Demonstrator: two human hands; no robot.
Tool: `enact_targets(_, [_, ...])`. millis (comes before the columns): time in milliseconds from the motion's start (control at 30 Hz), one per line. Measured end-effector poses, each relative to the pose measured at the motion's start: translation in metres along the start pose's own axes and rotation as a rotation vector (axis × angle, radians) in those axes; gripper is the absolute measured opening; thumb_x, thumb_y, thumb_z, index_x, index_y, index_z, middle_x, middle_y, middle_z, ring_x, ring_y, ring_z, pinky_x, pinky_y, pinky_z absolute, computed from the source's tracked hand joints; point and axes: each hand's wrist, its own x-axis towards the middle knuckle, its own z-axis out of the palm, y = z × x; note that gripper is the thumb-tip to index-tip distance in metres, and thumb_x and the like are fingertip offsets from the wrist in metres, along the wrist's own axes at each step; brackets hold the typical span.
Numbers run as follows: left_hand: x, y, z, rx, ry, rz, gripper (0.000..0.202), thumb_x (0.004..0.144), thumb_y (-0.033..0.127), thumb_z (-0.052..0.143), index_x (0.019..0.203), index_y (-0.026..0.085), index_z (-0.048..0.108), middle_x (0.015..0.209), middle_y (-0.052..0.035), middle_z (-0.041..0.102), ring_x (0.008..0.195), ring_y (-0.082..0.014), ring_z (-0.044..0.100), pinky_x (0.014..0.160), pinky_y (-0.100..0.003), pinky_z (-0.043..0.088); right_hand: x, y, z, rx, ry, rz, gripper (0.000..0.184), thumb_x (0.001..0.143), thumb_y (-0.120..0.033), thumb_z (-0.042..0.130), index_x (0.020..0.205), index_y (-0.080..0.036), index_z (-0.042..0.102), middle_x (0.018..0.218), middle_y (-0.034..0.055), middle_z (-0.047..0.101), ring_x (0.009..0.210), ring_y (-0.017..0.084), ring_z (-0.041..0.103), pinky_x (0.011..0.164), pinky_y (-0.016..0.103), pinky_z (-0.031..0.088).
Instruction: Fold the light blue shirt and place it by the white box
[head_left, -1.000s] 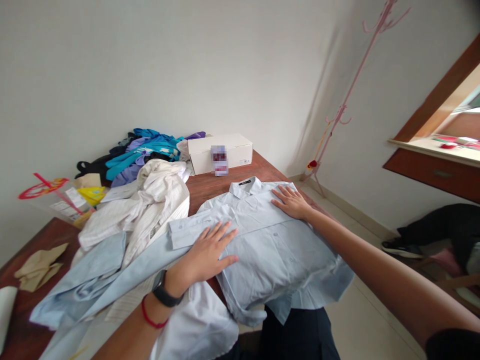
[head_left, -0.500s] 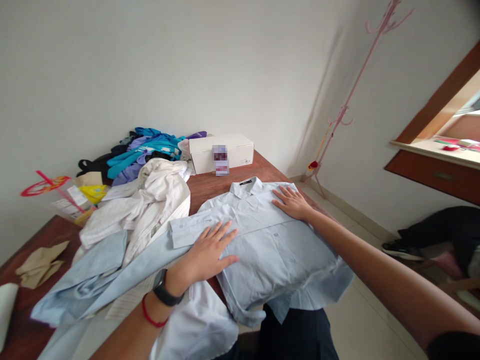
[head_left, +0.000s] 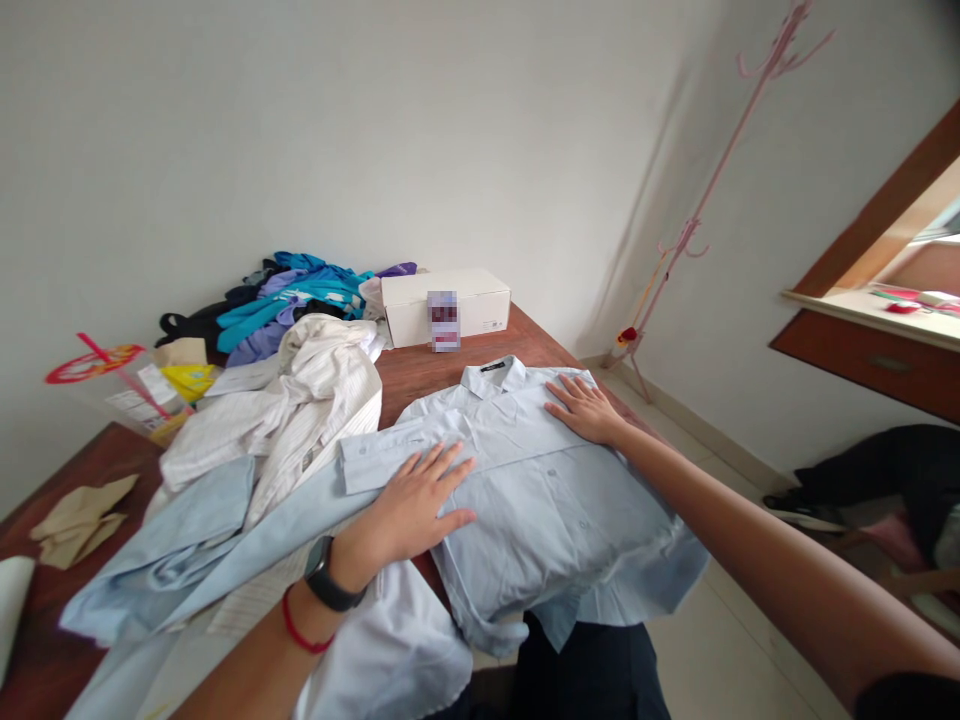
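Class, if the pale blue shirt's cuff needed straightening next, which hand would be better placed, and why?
Likely the left hand: it lies palm down right beside the cuff, while the right hand rests on the other side of the pale blue shirt, near a shoulder.

One box (head_left: 406, 308), one cup (head_left: 142, 402), one watch (head_left: 330, 578) and apparently at least two shirts (head_left: 525, 480) show.

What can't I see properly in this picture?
All in the head view:
Light blue shirt: the cloth under the left hand and the right hand is hidden by them.
Collar label: its writing is too small to read.
White box: a pixelated patch hides part of its front.
Pink coat stand: the upper edge cuts off its top.
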Motion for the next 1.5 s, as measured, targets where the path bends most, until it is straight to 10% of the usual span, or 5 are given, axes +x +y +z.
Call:
enact_targets(300, [-0.004,-0.009,-0.003,0.19,0.095,-0.365,0.066,0.099,0.056,0.053,0.152,0.018,0.05,0.16,-0.0199,0.041,0.146,-0.0429,0.04,0.115,-0.056,0.04,0.001,0.002,0.002,0.001,0.003,0.004,0.08,0.098,-0.076,0.014,0.163,-0.033,0.027,0.173,0.0042,0.014,0.159,0.033,0.009,0.127,0.057,0.011])
enact_targets(800, [-0.005,-0.009,0.001,0.256,0.106,-0.358,0.057,0.095,0.022,0.048,0.152,0.018,0.051,0.158,-0.0162,0.045,0.146,-0.0379,0.043,0.116,-0.052,0.04,0.001,0.001,0.002,0.007,-0.006,0.019,0.079,0.098,-0.077,0.015,0.163,-0.034,0.026,0.173,0.0053,0.012,0.159,0.034,0.009,0.126,0.058,0.013])
enact_targets(1500, [0.003,-0.005,0.015,0.236,0.168,-0.471,0.059,0.094,0.02,0.048,0.153,0.019,0.05,0.157,-0.0227,0.043,0.144,-0.0438,0.043,0.113,-0.06,0.039,-0.002,-0.005,-0.002,0.012,-0.012,0.025,0.08,0.098,-0.076,0.016,0.163,-0.032,0.027,0.173,0.0067,0.013,0.159,0.034,0.009,0.125,0.058,0.016])
